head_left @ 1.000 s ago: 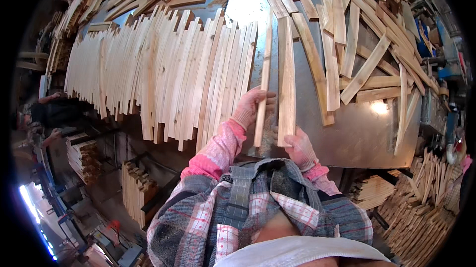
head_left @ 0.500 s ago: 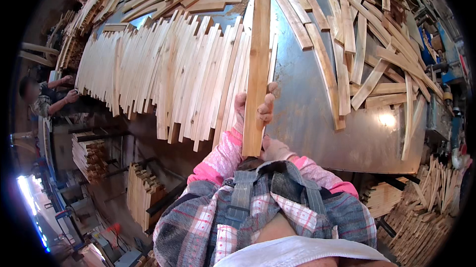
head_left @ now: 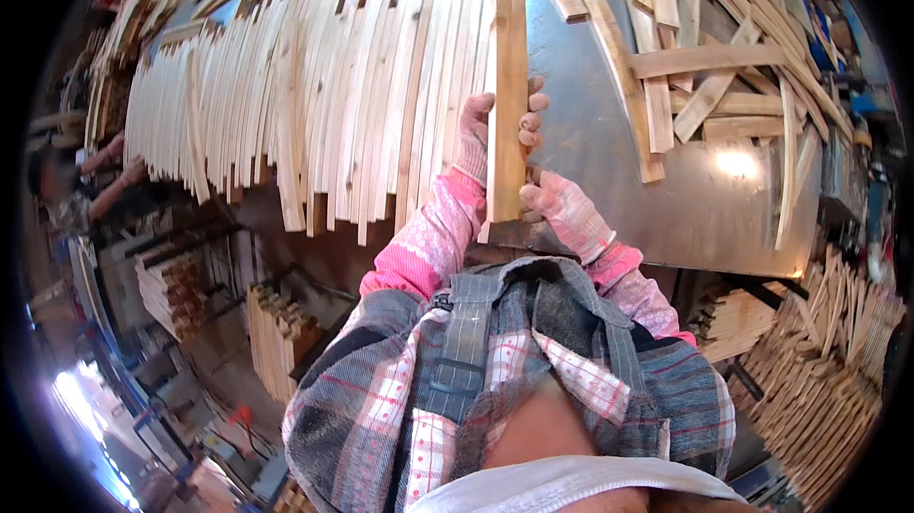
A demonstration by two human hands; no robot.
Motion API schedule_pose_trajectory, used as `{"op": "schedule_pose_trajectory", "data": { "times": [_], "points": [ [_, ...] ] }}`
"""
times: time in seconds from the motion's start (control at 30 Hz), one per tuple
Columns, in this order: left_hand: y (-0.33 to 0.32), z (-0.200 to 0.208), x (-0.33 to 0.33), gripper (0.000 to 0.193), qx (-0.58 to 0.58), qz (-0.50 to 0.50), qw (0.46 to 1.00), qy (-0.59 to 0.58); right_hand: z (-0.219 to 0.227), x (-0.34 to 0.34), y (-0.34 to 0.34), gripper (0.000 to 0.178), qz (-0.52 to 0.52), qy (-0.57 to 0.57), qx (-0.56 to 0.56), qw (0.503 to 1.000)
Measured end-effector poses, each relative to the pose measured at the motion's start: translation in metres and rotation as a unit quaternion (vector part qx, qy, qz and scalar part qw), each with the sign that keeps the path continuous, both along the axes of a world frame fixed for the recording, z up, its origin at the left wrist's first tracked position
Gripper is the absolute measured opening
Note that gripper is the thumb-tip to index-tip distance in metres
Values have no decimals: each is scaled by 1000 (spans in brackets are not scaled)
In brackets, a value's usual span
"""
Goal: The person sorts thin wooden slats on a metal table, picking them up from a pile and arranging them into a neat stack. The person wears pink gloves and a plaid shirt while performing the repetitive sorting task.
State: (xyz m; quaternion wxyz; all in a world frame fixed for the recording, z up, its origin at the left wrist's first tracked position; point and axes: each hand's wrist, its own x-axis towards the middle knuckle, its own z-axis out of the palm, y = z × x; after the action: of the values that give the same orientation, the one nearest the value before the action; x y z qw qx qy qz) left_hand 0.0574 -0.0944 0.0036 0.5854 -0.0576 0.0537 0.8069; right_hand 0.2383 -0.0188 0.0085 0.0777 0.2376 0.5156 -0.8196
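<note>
A long wooden board [head_left: 509, 85] stands out ahead of me, its near end close to my chest. My left hand [head_left: 474, 132], in a pale knit work glove, is closed around the board, with the thumb side on its left edge and fingertips curled over the right edge. At the lower right corner, my right hand [head_left: 571, 211], gloved too, pinches the board near its end. Just left of the board lies a wide row of pale wooden strips [head_left: 371, 104], side by side with uneven ends.
A metal table [head_left: 609, 218] carries the wood. Loose slats [head_left: 709, 61] lie crisscrossed on its right side. Stacks of strips stand at the lower right [head_left: 819, 399] and lower left [head_left: 276, 337]. At the far left, another person's arms [head_left: 119, 180] reach to the row's end.
My view has shifted, so the table sits higher in it. The right hand shows more fully at the board's near end. On the right pile, one slat now lies more level.
</note>
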Motion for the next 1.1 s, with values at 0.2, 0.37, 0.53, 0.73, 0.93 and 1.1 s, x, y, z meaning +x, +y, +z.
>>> {"op": "schedule_pose_trajectory", "data": {
  "times": [0.2,0.37,0.53,0.73,0.93,1.1],
  "points": [
    [68,6,67,59,-248,-32,815,523,16,27,20,63,-241,-79,189,949],
    [80,-55,13,73,-424,10,562,710,37,112,92,48,-469,-177,324,802],
    [140,-88,-20,78,-401,-35,599,692,-7,319,154,41,-624,-337,380,594],
    [203,-59,44,79,-501,-86,350,787,-45,495,132,44,-686,-466,273,488],
    [228,-72,30,72,-500,-180,191,826,-156,618,204,35,-640,-546,219,494],
    [211,-86,11,64,-574,-106,321,746,-208,629,321,53,-599,-532,164,575]
  ]
}}
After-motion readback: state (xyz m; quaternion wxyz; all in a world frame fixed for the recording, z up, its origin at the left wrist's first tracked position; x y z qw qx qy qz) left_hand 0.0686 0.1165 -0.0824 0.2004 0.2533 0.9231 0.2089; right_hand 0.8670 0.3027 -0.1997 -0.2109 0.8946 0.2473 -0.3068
